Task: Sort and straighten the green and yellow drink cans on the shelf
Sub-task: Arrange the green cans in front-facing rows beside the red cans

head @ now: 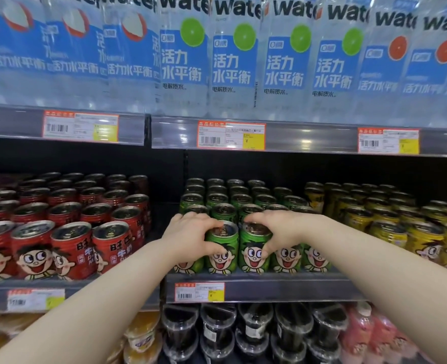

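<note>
Left green can: upright green metal drink can (221,249) with a cartoon face, front row of the grey middle shelf (282,286).
Right green can: matching can (253,252) just beside it.
Left hand (190,235): fingers curled over the left can's top, thumb on its front.
Right hand (278,229): grips the right can likewise.
Yellow cans (424,240): rows right of the green block.
Red cans (70,248): rows left, across a gap.
Above: clear water bottles (232,61), blue labels.

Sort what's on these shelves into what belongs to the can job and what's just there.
Job: green cans, yellow cans, left hand and right hand, each gripping a front green can.
Not the job: red cans, water bottles, price tags, dark cups below.
</note>
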`<state>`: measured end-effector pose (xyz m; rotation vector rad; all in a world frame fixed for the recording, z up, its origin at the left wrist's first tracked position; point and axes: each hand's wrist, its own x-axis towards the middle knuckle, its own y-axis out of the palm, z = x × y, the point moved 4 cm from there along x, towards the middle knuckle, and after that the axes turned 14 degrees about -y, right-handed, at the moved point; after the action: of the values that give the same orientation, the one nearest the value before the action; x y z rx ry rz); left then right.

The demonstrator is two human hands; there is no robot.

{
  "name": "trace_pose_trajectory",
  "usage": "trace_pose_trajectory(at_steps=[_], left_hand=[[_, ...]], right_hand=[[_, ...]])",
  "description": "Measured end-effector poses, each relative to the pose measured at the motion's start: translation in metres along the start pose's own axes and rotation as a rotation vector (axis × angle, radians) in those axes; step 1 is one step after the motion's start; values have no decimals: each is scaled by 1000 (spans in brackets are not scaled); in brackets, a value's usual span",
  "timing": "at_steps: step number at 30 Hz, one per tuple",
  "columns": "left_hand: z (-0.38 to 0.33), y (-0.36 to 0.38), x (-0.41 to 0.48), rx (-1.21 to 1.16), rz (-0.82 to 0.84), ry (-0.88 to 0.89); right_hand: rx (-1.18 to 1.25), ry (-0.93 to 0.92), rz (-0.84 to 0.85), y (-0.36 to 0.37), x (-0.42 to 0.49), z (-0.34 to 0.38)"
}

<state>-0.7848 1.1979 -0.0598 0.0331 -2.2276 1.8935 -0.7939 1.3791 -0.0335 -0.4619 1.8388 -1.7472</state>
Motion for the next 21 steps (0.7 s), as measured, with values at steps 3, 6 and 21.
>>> trace_pose_trajectory(at_steps=[3, 6, 21], left_hand=[[1, -1, -1, -16, -7, -5], [0, -2, -3, -6, -23, 0], [18, 4, -14, 16, 27, -76]], right_hand=[[38, -24, 14, -1, 1, 0], [14, -34, 16, -2, 3, 1], [15, 147, 6, 5, -35, -51]])
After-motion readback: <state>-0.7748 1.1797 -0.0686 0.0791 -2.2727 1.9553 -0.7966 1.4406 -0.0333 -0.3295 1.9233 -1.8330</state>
